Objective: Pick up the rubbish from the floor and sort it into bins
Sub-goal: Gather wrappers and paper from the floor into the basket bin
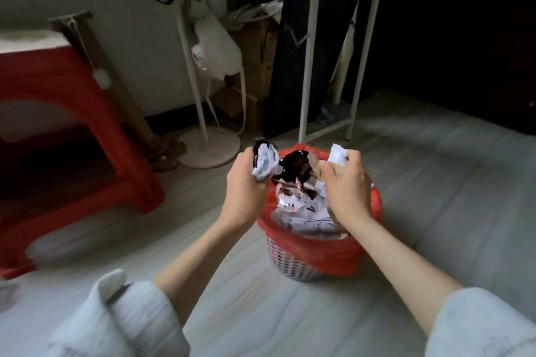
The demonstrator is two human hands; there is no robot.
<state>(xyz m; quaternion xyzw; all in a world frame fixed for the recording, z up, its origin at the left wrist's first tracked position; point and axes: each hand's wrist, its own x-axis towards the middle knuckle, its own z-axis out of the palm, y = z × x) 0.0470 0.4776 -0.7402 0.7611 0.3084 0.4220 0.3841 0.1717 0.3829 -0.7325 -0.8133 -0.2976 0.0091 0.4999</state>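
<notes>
head | left hand (245, 180) grips crumpled wrapper (264, 162) | right hand (345, 182) grips paper scrap (338, 155) | both over bin (319, 252) rim

**What I can't make out**

My left hand (245, 182) covers most of the crumpled wad (265, 164) — its print is unreadable. My right hand (346, 182) hides the bin (293, 266) rim's right side. The red stool (72, 124) is cut off at the left edge — and blurred.

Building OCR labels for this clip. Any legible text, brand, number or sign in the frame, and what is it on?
No text can be read.
White paper scraps in the red-lined white plastic basket: dark printed marks, too blurred.
Crumpled black-and-white wrapper in the left hand: no legible print.
White scrap in the right hand: blank.
</notes>
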